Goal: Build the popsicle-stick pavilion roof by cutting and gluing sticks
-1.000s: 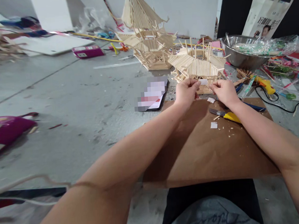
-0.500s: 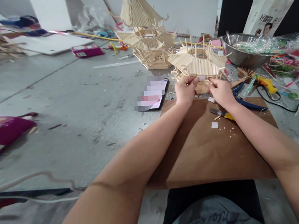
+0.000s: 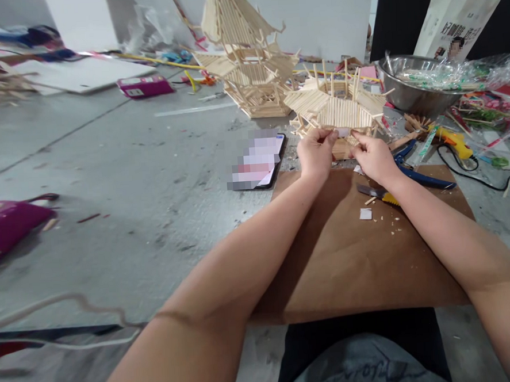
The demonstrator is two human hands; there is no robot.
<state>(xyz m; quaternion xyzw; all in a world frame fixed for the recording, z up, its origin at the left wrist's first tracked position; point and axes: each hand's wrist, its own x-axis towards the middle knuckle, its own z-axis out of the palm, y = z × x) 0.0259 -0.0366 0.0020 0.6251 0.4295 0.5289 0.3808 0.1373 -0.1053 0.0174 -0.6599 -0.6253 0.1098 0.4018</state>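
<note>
My left hand [image 3: 317, 152] pinches the left end of a small pale piece of paper [image 3: 342, 132]. At its other end, the fingers of my right hand [image 3: 374, 156] are closed on the same piece. Both hands are at the near side of a low wooden-stick model [image 3: 345, 113] with slanted roof panels and upright sticks on top. Whether the paper touches the model I cannot tell. A taller stick tower [image 3: 252, 76] with a pointed roof stands behind to the left. Below my right forearm lies a utility knife [image 3: 378, 195], with a white paper square [image 3: 366, 213] near it.
A brown board [image 3: 350, 266] lies before me, with blue-handled pliers [image 3: 427, 177] at its right. Left of it is a phone [image 3: 259, 162]. A yellow glue gun [image 3: 453, 143], a metal bowl [image 3: 425, 88] and loose scraps crowd the right. Purple packs [image 3: 145, 86] lie on the floor.
Both hands stay at the model with the paper piece between them. My right hand has shifted slightly left. The whole view has drifted a little.
</note>
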